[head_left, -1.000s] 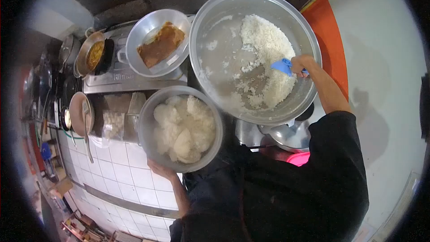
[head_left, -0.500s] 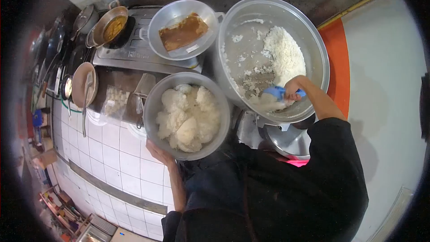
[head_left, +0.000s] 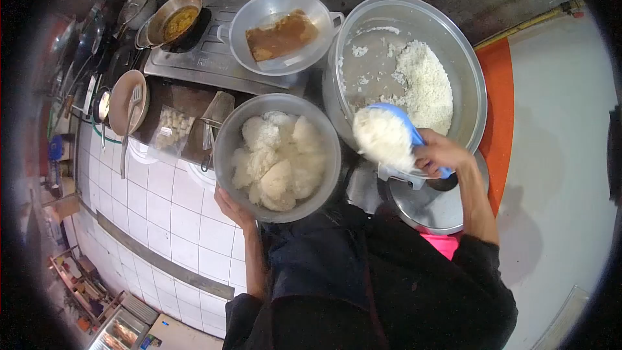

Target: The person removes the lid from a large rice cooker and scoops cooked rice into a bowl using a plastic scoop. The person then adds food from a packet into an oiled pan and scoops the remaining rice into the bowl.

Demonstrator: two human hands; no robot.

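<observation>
My right hand [head_left: 440, 153] grips a blue scoop [head_left: 405, 116] heaped with white rice [head_left: 382, 137], held over the near left rim of a large metal pot [head_left: 480, 84]. More rice [head_left: 424, 84] lies in that pot, mostly on its right side. My left hand [head_left: 234, 209] is wrapped round the lower left side of a grey bowl [head_left: 334, 155], its fingers partly hidden beneath. Clumps of rice [head_left: 278, 162] fill much of this bowl.
Behind the bowl, a metal pan [head_left: 282, 68] with a brown block sits by the stove [head_left: 207, 58]. At left are a pan of yellow-brown food [head_left: 180, 24], a bowl with a spatula [head_left: 120, 105] and a plastic bag [head_left: 172, 131]. A round lid [head_left: 431, 207] lies below the pot.
The blue scoop has come up out of the pot's rice, now loaded, and moved left toward the bowl. My left hand stays on the bowl. The camera view has shifted.
</observation>
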